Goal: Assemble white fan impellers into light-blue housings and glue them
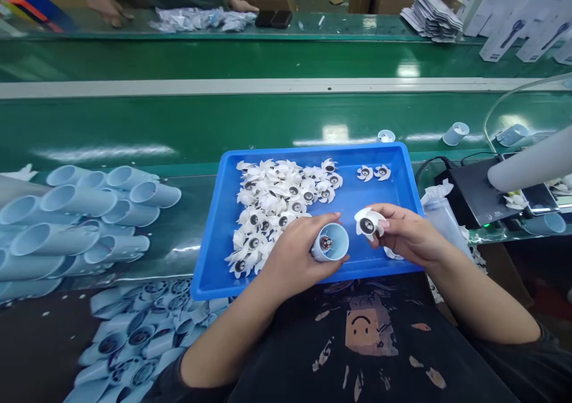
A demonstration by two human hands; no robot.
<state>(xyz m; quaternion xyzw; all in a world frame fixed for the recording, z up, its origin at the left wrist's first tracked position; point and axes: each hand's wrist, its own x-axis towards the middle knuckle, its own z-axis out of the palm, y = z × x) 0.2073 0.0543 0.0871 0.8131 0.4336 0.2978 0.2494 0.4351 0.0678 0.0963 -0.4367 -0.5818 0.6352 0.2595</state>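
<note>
My left hand (292,251) is wrapped round a light blue cylindrical housing (338,243), its open end turned up toward me. Inside the housing a small motor with copper-coloured windings shows. Between the thumb and fingers of my right hand (404,233) is a white fan impeller (367,223) with curved blades and a dark ring at its hub. The impeller is apart from the housing, just to its right. Both hands are over a blue tray (210,230), whose left half holds a heap of white impellers (272,197). Two loose impellers (373,173) lie at its upper right.
Light blue tubes (67,239) are stacked at the left, with more housings (134,337) below. A black device (478,191) and a pale cylinder (531,161) stand at the right. Beyond the green conveyor (179,123), another person's hands (105,3) rest near plastic bags (201,19).
</note>
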